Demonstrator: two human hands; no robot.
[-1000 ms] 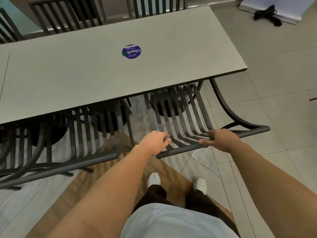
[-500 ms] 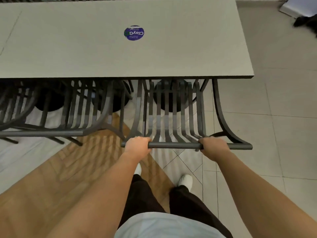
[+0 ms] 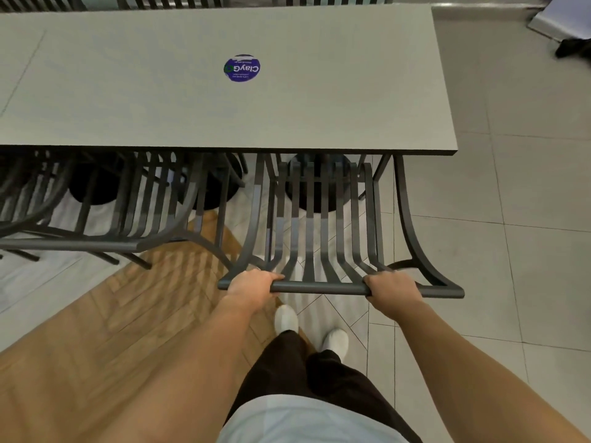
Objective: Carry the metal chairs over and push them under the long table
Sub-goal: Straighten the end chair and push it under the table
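Metal chair faces the table, top rail crosswise; left hand, right hand grip it.

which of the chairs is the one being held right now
The rightmost near-side chair, at the table's end: both hands, left and right, grip its top rail.

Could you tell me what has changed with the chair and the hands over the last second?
The chair swung from askew to square with the table and slid further beneath its edge. The left hand moved from resting on the top rail to gripping it. The right hand kept its grip, and the neighbouring chair and the round sticker stayed put.
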